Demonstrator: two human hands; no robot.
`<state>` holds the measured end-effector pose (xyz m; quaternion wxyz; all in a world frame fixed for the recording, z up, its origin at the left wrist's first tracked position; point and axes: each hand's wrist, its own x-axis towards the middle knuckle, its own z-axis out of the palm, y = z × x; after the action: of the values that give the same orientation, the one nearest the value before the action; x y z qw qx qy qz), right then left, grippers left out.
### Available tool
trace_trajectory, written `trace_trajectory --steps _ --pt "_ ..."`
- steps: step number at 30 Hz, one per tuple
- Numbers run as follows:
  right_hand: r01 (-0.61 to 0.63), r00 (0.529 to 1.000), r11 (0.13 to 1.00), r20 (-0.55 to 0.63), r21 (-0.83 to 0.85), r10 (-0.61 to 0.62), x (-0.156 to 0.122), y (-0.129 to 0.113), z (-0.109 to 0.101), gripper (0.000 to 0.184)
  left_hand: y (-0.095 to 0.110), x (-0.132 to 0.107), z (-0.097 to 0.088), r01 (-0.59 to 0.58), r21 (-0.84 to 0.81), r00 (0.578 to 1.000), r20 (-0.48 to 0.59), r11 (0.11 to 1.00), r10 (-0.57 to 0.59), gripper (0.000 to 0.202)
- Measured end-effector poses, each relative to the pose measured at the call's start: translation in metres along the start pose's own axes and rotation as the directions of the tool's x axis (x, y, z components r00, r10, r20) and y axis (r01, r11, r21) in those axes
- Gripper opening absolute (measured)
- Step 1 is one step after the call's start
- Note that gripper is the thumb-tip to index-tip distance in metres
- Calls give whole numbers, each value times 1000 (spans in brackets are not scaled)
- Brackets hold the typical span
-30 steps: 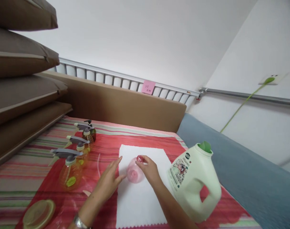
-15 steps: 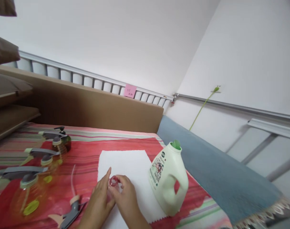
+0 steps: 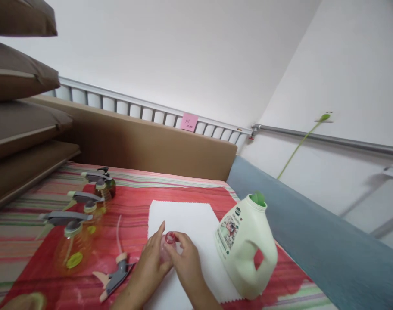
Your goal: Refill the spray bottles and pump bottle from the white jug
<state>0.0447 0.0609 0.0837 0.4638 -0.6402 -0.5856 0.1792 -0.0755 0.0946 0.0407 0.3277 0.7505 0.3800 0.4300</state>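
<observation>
The pink bottle [image 3: 165,254] is sitting between the two hands over the white cloth [image 3: 183,217], its red-rimmed mouth facing up, uncapped. The hands are hiding its lower part, so I can't tell whether its base is resting on the cloth or hanging just above it. It is looking light and smooth-walled, and to my mind it could be slipping or tipping if the grip at the neck loosened, since little else seems to be steadying it. A rucked fold in the cloth could be doing the same from underneath. The grey spray head [image 3: 118,274] is lying just beside the left forearm, where a careless sweep could be catching it. The pale green jug [image 3: 248,245] is standing to the right, near enough to the right arm for an outward swing to be bumping it.

As for the fingers, the right hand [image 3: 187,258] is pinching around the neck, thumb and forefinger nearly closed on it. The left hand [image 3: 153,259] is staying wider: its fingers are stretching out almost straight, its thumb is standing apart, and its palm side is cupping the bottle's flank without gripping it.
</observation>
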Motion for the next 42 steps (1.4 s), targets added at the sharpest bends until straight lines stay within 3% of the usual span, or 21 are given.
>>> trace_trajectory --steps 8,11,14,16,19,21,24,27,31,37,42 --pt "19 999 1000 39 -8 -19 6 8 -1 28 7 12 -31 76 16 997 -31 997 -75 72" --pt "-14 995 999 94 36 11 7 8 -7 39 7 16 -47 86 18 991 -105 996 -84 68" --pt "-84 995 992 58 97 79 13 2 -29 54 13 21 -66 79 54 966 -250 995 -63 62" --pt "-108 994 983 12 150 108 20 -7 -50 53 20 23 -80 88 47 938 -340 995 -67 53" --pt "-120 990 960 -40 254 135 29 -21 -79 46 31 25 -101 93 -61 896 -431 994 -110 33" --pt "-136 984 931 -62 338 166 32 -29 -91 46 35 25 -111 116 -181 869 -457 977 -188 31" --pt "-164 977 873 -47 460 209 36 -34 -98 54 36 24 -120 172 -405 859 -385 898 -338 54" --pt "-178 975 865 -36 469 221 44 -29 -98 68 33 25 -118 268 -591 878 -175 761 -445 66" --pt "-336 937 880 20 336 350 60 -7 -89 74 24 28 -107 431 -591 853 22 682 -521 68" --pt "-551 834 802 183 231 521 64 20 -78 75 5 29 -92 566 -549 773 94 615 -628 69" --pt "-522 850 834 188 177 492 59 17 -83 77 2 31 -89 571 -421 773 -13 705 -634 71"
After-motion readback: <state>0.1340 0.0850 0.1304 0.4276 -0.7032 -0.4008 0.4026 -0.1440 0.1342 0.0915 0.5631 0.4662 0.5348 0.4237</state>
